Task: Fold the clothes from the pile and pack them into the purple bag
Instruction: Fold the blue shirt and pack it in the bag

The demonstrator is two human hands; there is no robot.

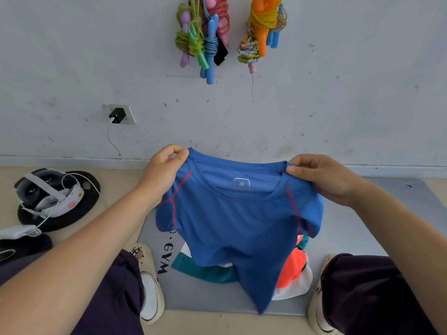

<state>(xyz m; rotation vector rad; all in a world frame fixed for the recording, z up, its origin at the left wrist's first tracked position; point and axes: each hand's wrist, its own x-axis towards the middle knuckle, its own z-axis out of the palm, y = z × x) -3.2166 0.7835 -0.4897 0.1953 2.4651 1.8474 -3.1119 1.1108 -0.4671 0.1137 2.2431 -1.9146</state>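
Above the grey mat (358,228), both hands, left hand (163,174) and right hand (324,177), pinch the blue shirt (237,226) by its shoulders; keeping them level should let it hang straight for folding.

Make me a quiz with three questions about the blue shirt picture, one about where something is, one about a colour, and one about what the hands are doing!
1. Where do the jump ropes hang?
A. on the wall above the shirt
B. on the mat
C. from the person's arm

2. What colour are the thin seam lines on the blue T-shirt?
A. yellow
B. red
C. white

3. How is the shirt being held?
A. folded flat on the mat
B. bunched in one hand
C. held up by the shoulders, one in each hand

Answers:
1 A: the bundles of ropes hang high on the wall.
2 B: red lines run down from both shoulders.
3 C: the left hand and the right hand each pinch a shoulder, and the shirt hangs over the clothes pile on the grey mat.
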